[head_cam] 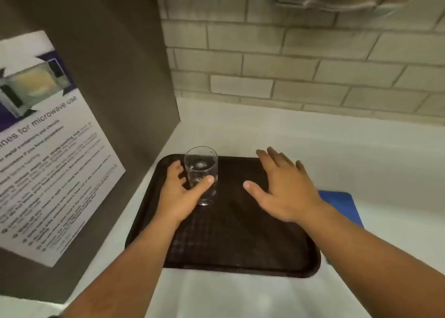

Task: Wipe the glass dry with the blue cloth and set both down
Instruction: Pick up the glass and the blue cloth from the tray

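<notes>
Notice on the side panel, legible in part: "for microwave use". Tray on the counter. Right hand, spread, empty. Left hand cupping upright glass on tray. Cloth just right of tray.

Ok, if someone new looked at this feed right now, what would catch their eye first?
Probably the clear drinking glass standing upright at the back left of the dark brown plastic tray, with the left hand curled around it. The right hand hovers open over the tray. The flat blue cloth lies on the white counter just right of the tray.
</notes>
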A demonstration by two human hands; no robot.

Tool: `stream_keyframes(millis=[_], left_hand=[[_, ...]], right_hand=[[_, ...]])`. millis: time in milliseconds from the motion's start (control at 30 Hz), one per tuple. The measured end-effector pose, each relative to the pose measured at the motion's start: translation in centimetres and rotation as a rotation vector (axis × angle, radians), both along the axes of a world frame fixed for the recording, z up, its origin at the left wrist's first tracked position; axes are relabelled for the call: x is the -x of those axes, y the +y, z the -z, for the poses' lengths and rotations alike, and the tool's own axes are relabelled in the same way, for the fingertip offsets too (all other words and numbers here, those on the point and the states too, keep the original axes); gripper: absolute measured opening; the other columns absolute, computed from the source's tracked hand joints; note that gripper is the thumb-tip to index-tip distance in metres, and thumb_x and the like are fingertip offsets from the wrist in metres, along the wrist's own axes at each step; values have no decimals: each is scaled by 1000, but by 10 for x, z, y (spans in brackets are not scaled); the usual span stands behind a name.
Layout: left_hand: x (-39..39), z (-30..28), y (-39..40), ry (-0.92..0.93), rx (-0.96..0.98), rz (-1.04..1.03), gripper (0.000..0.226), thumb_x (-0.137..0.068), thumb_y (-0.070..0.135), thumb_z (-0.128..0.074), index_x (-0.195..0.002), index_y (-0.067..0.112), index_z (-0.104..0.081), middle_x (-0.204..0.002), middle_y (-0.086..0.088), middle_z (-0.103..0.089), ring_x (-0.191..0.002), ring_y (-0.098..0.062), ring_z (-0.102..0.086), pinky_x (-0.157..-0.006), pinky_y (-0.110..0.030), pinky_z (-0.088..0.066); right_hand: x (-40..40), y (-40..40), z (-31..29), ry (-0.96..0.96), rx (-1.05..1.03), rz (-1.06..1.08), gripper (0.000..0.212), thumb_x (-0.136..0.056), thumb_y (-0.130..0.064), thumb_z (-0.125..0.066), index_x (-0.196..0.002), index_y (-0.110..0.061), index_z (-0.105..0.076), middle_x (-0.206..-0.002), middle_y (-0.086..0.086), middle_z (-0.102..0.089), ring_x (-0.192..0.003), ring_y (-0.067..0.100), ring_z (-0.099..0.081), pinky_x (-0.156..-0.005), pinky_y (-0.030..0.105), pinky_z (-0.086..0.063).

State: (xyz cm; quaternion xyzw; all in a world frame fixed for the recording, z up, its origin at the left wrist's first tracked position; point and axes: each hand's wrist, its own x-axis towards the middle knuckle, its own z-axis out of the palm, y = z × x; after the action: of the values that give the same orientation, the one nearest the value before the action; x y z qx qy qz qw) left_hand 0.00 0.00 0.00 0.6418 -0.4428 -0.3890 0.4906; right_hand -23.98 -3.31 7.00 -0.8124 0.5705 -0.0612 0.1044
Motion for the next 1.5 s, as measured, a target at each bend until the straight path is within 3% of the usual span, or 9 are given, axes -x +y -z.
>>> stream_keyframes(millis=[200, 400, 633, 767, 900, 1067, 1267, 1433, 1500], left_hand=[[5, 21, -20, 82, 56, -7, 50, -58, 58, -90, -103, 63, -69, -115, 8, -79, -110, -14, -74, -99, -42, -57], [49, 15, -31, 173, 66, 81, 51, -61, 53, -87, -108, 35, -74, -100, 10, -83, -98, -12, -78, -80, -25, -59], [116, -10, -43, 689, -196, 149, 50, -81, 50, -75, -108, 8, -69, -82, -11, -72, -74, -32, -70, -67, -39, -61], [141, -14, -41, 803, -270, 194, 60, -76, 65, -71, -95, 8, -73, -75, -13, -73, -72, -34, -70, -73, -46, -62], [157, -17, -32, 810, -332, 110, 70, -70, 73, -76, -90, 6, -78, -75, -15, -74, -67, -32, -74, -79, -49, -62], [170, -32, -25, 859, -394, 9, 74, -80, 70, -73, -113, 4, -69, -75, -14, -72, -61, -30, -73, -62, -42, -63], [168, -37, -28, 830, -401, 6, 82, -80, 76, -69, -122, 6, -66, -73, -16, -76, -62, -33, -76, -64, -45, -62], [155, -40, -33, 784, -402, 115, 71, -66, 79, -71, -92, 16, -88, -85, -14, -84, -75, -31, -82, -61, -39, -65], [150, -41, -34, 779, -430, 143, 72, -76, 79, -64, -98, 15, -89, -97, -15, -85, -84, -30, -83, -70, -37, -67]], right_hand=[[24, 12, 22, 4, -32, 8, 89, -84, -75, -26, -159, -30, -11, -169, 4, -17, -154, 29, -16, -121, 56, -15], [47, 13, 35, -27, -71, 46, 83, -88, -70, -32, -159, -31, -9, -170, 2, -13, -155, 28, -12, -122, 56, -12], [136, 11, 70, -73, -156, 105, 69, -92, -20, -47, -156, -8, -25, -164, 14, -28, -151, 36, -21, -121, 38, -19], [178, 13, 118, 116, -188, -1, 75, -101, -48, -28, -159, -15, 7, -163, 2, 21, -153, 25, 18, -121, 35, 10], [183, -17, 135, 53, -36, 9, 66, -103, -45, -25, -159, -15, -6, -164, -2, 7, -155, 22, 5, -122, 34, 6], [178, -38, 121, -595, -38, 345, 34, -104, -11, -47, -132, -2, -62, -132, 19, -65, -127, 39, -58, -103, 37, -42], [153, -23, 62, -1899, -608, 479, 37, -107, -22, -32, -116, -14, -68, -110, 7, -79, -97, 18, -76, -76, 35, -62], [91, 14, 27, -1479, -566, 206, 43, -93, -41, -52, -132, -25, -63, -124, -7, -74, -108, 7, -71, -86, 23, -56], [64, 30, 32, -1044, -488, -9, 66, -98, -46, -52, -154, -44, -19, -155, -38, -26, -136, -19, -32, -108, 7, -28]])
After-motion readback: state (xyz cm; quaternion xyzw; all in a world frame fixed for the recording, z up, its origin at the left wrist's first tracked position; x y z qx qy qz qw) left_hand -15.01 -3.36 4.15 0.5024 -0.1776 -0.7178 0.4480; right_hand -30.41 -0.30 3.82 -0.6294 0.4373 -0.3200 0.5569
